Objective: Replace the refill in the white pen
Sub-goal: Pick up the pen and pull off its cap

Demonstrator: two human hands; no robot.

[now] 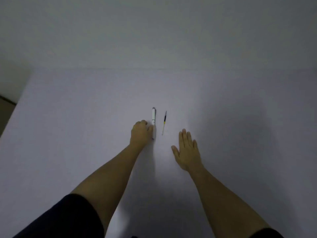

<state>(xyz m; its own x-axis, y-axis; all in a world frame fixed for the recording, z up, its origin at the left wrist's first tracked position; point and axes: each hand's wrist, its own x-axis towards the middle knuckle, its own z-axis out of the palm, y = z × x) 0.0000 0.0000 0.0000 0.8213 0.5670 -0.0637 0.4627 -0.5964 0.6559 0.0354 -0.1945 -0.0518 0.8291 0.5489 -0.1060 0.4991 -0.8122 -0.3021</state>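
The white pen [153, 120] lies on the pale table [85, 126], pointing away from me, its grey cap end farthest. My left hand [139, 133] is curled beside the pen's near half, fingers touching its lower barrel; whether it truly grips it is unclear. A thin refill [164, 123], dark at the far end, yellowish in the middle and clear at the near end, lies parallel just right of the pen. My right hand [187, 149] rests flat on the table, fingers spread, a little right of and nearer than the refill, holding nothing.
The table's far edge meets a plain grey wall [154, 31]. The table's left edge [15, 107] runs diagonally, with floor visible beyond it at the far left.
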